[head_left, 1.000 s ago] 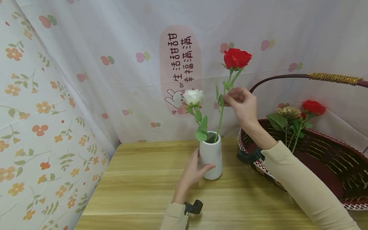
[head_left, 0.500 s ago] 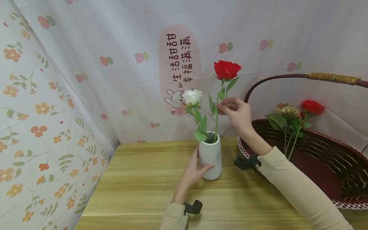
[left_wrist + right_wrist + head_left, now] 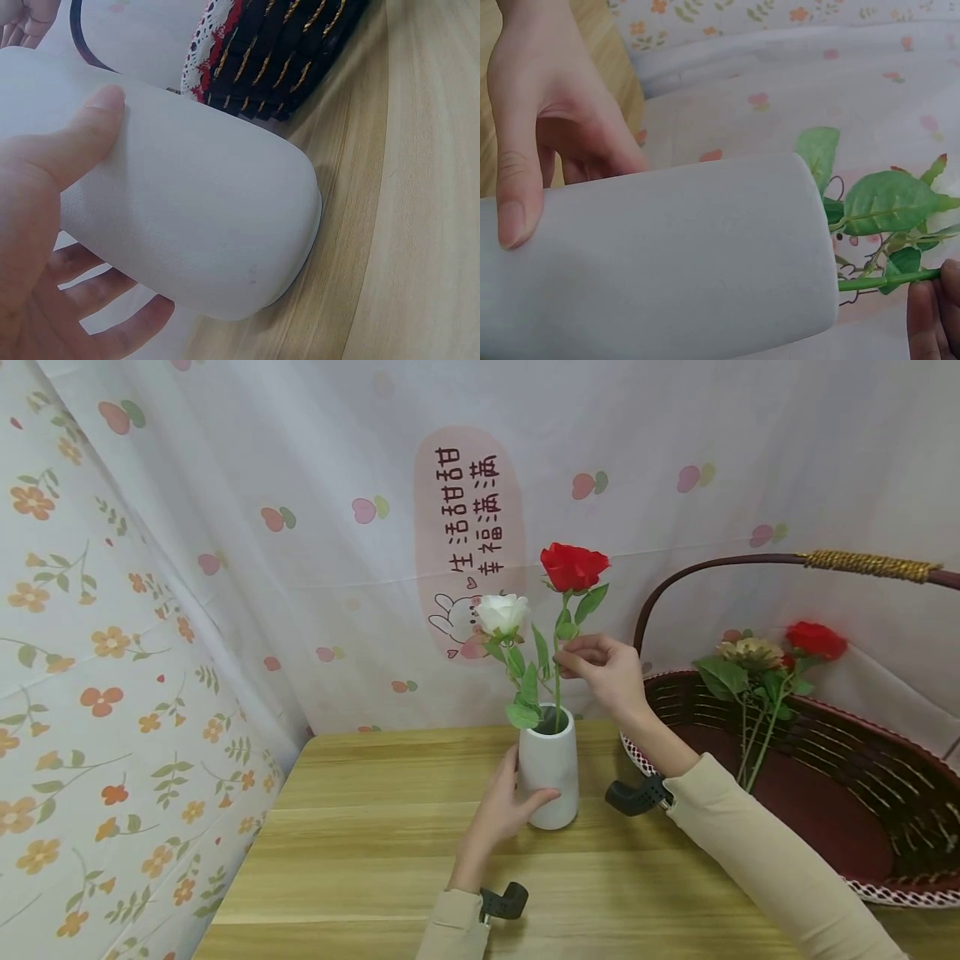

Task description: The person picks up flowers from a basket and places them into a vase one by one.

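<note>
A white vase (image 3: 549,777) stands upright on the wooden table (image 3: 360,827). My left hand (image 3: 501,806) grips its side, thumb across the front and fingers behind, as the left wrist view also shows. My right hand (image 3: 606,675) pinches the green stem (image 3: 870,283) of a red rose (image 3: 574,567) above the vase's mouth. The stem's lower end is inside the vase, hidden by the wall. A white rose (image 3: 502,614) with green leaves (image 3: 889,202) leans left out of the same vase, its bloom lower than the red one.
To the right stands a dark woven basket (image 3: 832,802) with an arched handle (image 3: 720,560). In it lie another red rose (image 3: 816,640) and a beige flower (image 3: 750,653). A printed curtain (image 3: 315,568) hangs behind the table, with a floral cloth (image 3: 112,710) at the left.
My right hand has moved down and left with the red rose, whose stem has sunk deeper into the vase. The left hand and vase have stayed in place.
</note>
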Demonstrator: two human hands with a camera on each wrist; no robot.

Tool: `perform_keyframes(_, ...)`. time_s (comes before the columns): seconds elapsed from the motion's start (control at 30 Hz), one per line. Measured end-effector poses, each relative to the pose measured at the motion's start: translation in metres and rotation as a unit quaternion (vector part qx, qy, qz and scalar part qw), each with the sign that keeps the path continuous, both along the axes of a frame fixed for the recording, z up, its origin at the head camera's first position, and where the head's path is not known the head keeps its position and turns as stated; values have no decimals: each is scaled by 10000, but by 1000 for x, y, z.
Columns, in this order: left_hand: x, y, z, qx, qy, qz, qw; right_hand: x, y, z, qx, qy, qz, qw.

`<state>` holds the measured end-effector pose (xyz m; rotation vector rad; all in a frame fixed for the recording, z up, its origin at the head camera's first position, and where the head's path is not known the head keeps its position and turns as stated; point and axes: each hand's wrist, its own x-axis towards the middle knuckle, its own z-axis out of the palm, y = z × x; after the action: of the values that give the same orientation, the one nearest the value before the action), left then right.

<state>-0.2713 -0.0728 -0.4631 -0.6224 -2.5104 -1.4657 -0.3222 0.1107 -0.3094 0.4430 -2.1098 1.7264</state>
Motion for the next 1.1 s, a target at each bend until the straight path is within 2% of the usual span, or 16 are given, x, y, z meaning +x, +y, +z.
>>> perform_keyframes(0.23,0,-1,0,-12,-5,-9,10000,2,-1,-5,262,-158,-65,9995)
perform_keyframes(0.43,-1,-1,0,-16,-35,21,10000,1,-3,-11,219,-104,159,9996)
perform_keyframes(0.63,-1,0,-2,69,0,-12,10000,0,-3,-16,465,-350,107,9982)
perform_keyframes(0.73,-1,0,-2,59,9,15,10000,3,-3,-16,473,-497,132,9976)
perform_keyframes(0.97,-1,0,-2,40,38,8,10000,15,-9,-9,626,-540,283,9962)
perform_keyframes(1.1,-2,0,-3,7,32,26,10000,7,-6,-19,514,-628,435,9957)
